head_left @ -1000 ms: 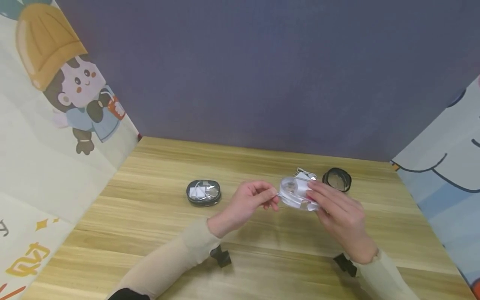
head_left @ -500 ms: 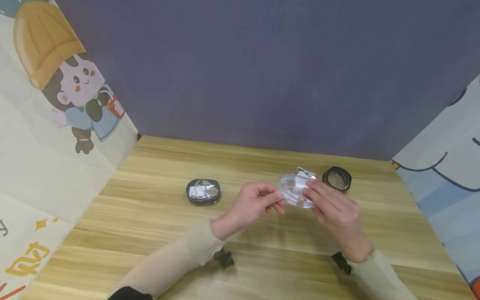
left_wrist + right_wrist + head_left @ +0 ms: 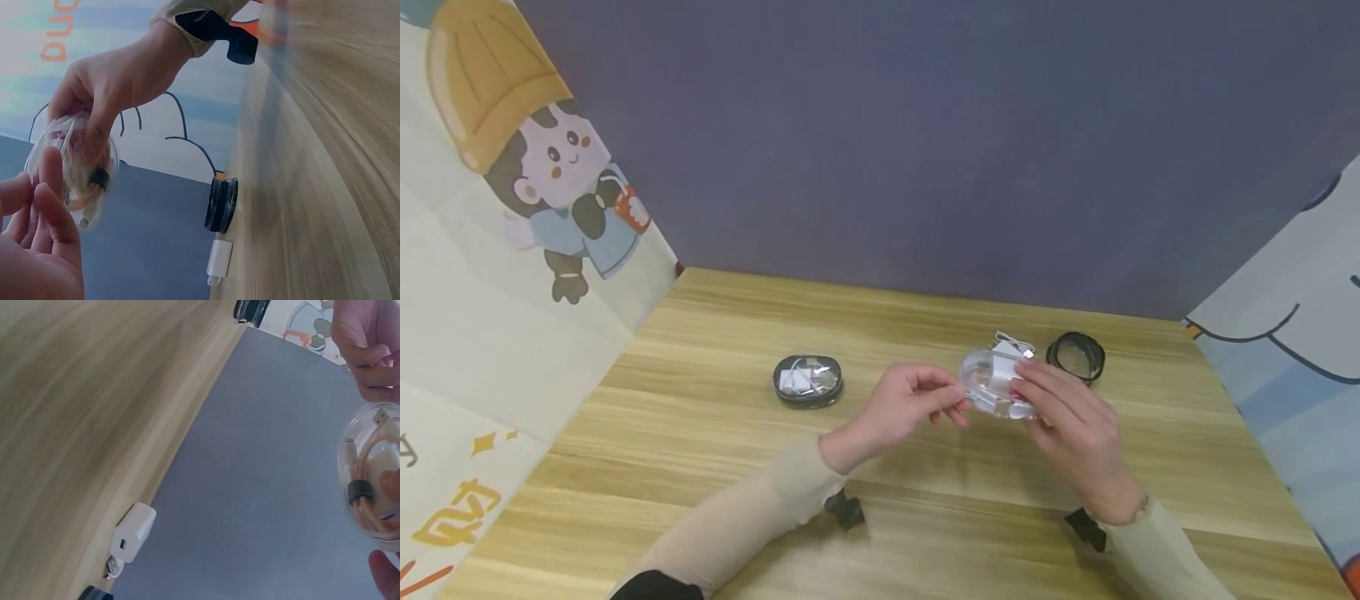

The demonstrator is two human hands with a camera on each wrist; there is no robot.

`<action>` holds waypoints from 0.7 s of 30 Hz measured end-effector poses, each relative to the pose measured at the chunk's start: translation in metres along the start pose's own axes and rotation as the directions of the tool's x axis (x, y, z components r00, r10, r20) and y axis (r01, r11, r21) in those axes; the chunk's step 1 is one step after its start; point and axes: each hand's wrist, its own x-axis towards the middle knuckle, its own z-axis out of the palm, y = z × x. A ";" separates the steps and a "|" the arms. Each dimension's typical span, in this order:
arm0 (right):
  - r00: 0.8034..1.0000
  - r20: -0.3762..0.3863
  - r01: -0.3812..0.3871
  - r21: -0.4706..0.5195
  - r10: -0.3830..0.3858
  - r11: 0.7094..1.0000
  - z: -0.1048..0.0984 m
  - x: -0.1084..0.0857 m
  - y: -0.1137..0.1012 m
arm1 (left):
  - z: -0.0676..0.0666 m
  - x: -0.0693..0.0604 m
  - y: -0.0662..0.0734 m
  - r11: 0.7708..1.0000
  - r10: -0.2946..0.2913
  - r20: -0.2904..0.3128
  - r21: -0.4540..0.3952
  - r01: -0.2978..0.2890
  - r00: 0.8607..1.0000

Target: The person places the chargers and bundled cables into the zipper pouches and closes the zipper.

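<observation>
A clear oval zip case [image 3: 976, 372] is held above the table in front of me. My right hand [image 3: 1078, 433] grips its right end, fingers over the top and thumb below. With thumb and index finger, my left hand [image 3: 898, 406] pinches at the case's left edge, where a small pull seems to be; the fingertips hide it. Through the clear wall in the right wrist view shows a coiled peach cable [image 3: 364, 515] with a dark strap [image 3: 360, 490]. A white block also shows inside the case in the head view.
On the wooden table [image 3: 722, 467], a black-rimmed clear case [image 3: 808, 382] holding a white charger and cable lies to the left. Behind my right hand lies another black-rimmed round case [image 3: 1076, 357]. Beside that one is a white charger [image 3: 134, 532] with a white cable. A grey-blue panel [image 3: 880, 150] stands behind.
My left hand has moved slightly right, closer to the clear case, between the first frame and now. The right hand keeps its grip, and the case has shifted only slightly.
</observation>
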 end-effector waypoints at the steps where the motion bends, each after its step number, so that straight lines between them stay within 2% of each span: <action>1: 1.000 0.001 -0.009 0.010 0.009 1.000 0.000 -0.001 0.000 | -0.001 0.000 -0.001 1.000 -0.003 0.007 0.004 0.003 1.000; 5: 1.000 -0.001 -0.031 0.031 0.031 0.999 -0.002 -0.003 0.002 | -0.004 0.002 -0.003 1.000 -0.020 0.015 0.006 0.020 1.000; 8: 1.000 0.000 -0.026 0.033 0.026 0.999 -0.004 -0.006 0.005 | -0.008 0.002 -0.005 1.000 -0.026 -0.004 -0.003 0.026 1.000; 11: 0.999 0.028 -0.023 0.024 0.022 0.999 -0.008 -0.011 0.011 | -0.013 0.001 -0.008 1.000 -0.028 -0.013 -0.013 0.027 1.000; 16: 0.990 0.141 -0.024 -0.021 0.027 0.999 -0.018 -0.023 0.025 | -0.022 -0.002 -0.011 0.999 -0.053 -0.006 -0.010 0.053 0.999; 21: 0.963 0.268 -0.029 -0.041 0.039 0.999 -0.028 -0.042 0.037 | -0.034 -0.004 -0.013 0.999 -0.054 0.014 0.003 0.054 0.998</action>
